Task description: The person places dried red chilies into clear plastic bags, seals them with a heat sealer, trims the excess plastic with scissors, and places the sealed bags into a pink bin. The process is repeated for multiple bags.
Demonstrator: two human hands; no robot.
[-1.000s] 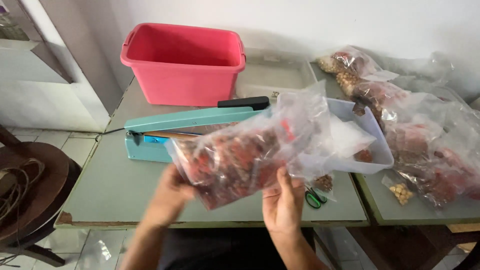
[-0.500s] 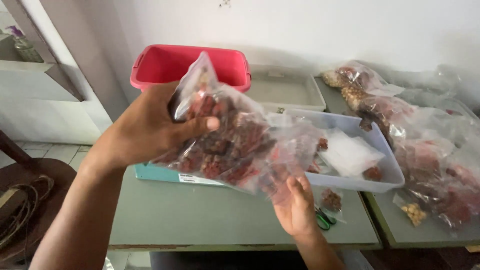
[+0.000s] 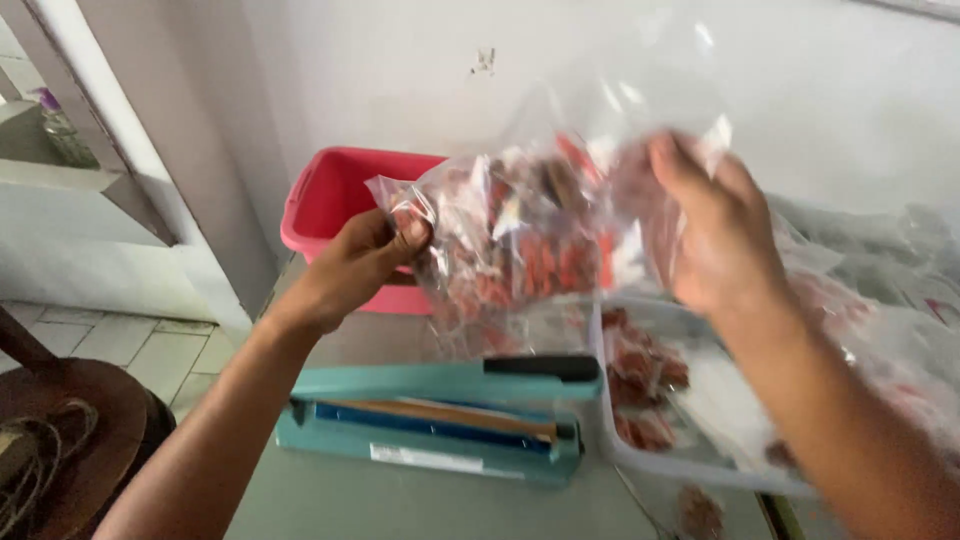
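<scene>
A single camera, worn on the person's head, is giving the only view. It is looking forward and somewhat down across the tabletop [image 3: 420, 500] toward the white wall [image 3: 400, 90] behind its far edge. It is sitting close: both forearms are entering from the bottom of the frame, the left hand [image 3: 355, 265] and right hand [image 3: 715, 235] are filling the middle, and the clear bag [image 3: 530, 240] between them is blurring from nearness. The sealing machine [image 3: 440, 420] is lying just below the hands, near the tabletop's near edge, and the pink tub [image 3: 330, 200] is standing at the far edge. At the left, the view is spilling past the tabletop's left edge onto the tiled floor [image 3: 130, 350].
</scene>
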